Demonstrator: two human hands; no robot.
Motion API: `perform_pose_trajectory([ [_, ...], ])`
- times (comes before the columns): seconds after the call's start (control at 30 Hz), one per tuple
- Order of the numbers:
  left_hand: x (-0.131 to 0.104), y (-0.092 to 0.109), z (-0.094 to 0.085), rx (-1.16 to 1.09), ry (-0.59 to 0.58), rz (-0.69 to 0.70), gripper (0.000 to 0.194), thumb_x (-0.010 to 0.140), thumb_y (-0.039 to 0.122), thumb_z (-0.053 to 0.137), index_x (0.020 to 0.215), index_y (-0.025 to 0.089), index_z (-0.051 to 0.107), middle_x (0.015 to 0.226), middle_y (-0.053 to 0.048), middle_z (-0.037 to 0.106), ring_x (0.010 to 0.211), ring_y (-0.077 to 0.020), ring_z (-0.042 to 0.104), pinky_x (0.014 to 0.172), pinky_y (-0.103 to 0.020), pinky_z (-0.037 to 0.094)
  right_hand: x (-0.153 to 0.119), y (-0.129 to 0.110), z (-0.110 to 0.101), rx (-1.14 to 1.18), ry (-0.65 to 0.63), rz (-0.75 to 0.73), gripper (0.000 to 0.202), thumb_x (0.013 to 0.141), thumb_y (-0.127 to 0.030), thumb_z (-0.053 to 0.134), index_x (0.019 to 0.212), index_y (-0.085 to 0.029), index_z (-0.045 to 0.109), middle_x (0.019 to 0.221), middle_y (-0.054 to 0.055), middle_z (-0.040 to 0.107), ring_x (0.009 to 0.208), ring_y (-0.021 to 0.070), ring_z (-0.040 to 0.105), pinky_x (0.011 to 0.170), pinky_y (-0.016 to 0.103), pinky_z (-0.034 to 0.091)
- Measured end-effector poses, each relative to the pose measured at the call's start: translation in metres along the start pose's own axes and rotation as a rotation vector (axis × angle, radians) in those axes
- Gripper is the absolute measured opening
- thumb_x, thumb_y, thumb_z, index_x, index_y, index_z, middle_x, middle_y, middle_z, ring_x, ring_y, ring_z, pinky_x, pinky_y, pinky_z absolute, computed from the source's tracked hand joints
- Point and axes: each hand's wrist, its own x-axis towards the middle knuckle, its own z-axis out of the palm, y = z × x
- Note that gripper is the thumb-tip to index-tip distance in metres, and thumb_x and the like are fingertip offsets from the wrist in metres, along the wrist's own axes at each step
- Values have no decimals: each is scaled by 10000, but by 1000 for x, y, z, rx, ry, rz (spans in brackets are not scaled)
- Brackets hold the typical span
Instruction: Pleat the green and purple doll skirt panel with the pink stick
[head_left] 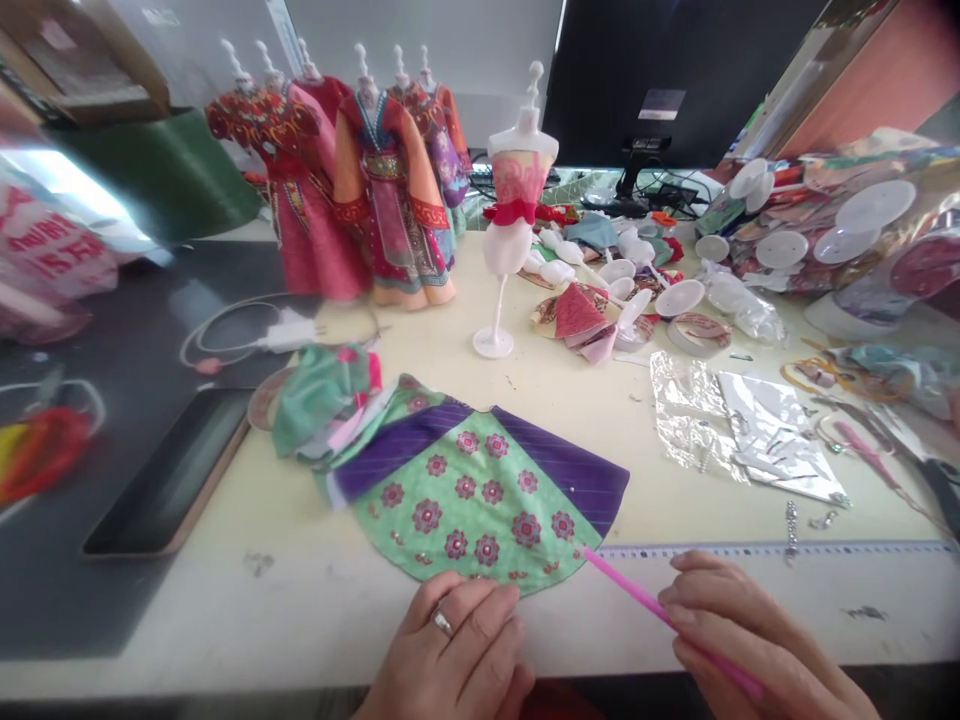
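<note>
A semicircular piece of green cloth (465, 500) with red flowers and purple side panels lies flat on the table. My left hand (461, 645) rests at its lower edge, fingertips on the hem and fingers together; a ring shows on one finger. Between the fingers of my right hand (742, 630) is a thin pink stick (634, 592), its tip at the lower right edge of the cloth, close to a red flower. A ruler (750, 549) lies flat to the right of the cloth. Bunched green fabric (319, 400) touches the cloth's upper left.
Dressed miniature mannequins (394, 190) stand at the back left, with a mostly bare one (517, 180) near the centre. A phone (172, 475) lies at left. Fabric scraps (581, 315), clear plastic packets (776, 430) and scissors (937, 475) are at right.
</note>
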Motion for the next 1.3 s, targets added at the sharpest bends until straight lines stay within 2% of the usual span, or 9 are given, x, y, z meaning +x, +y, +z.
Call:
perform_pose_trajectory([
  [0.13,2,-1,5,-43,22,-28,119,815,106,563,894,83,650,889,-113,731,796,-216,666,740,-371,488,6,11,8,-103,42,3,271,799,28,574,1018,-127,615,944,84,624,948,191,599,852,339,514],
  [0.33,1,-2,9,-72,22,-37,126,800,85,575,893,65,659,886,-114,728,791,-223,650,754,-384,466,6,25,20,-87,64,-21,291,793,51,589,1041,-101,611,944,94,601,952,192,570,829,347,480],
  [0.93,0,-1,9,-74,17,-50,130,811,89,562,895,83,660,882,-101,727,790,-207,653,760,-369,477,11,28,24,-70,33,-47,280,789,49,589,1024,-101,612,928,95,605,945,195,566,817,360,486],
  [1.1,0,-2,9,-69,5,-46,141,807,84,559,903,84,662,884,-107,728,791,-210,653,753,-370,480,9,25,24,-44,99,42,293,794,35,587,1028,-138,624,924,74,616,924,189,595,815,350,508],
  [1.3,1,-2,8,-98,11,-49,135,787,68,579,891,67,666,885,-111,726,785,-220,643,746,-383,464,6,17,25,95,204,240,238,811,-6,589,965,-177,649,950,55,633,893,165,628,808,295,542],
])
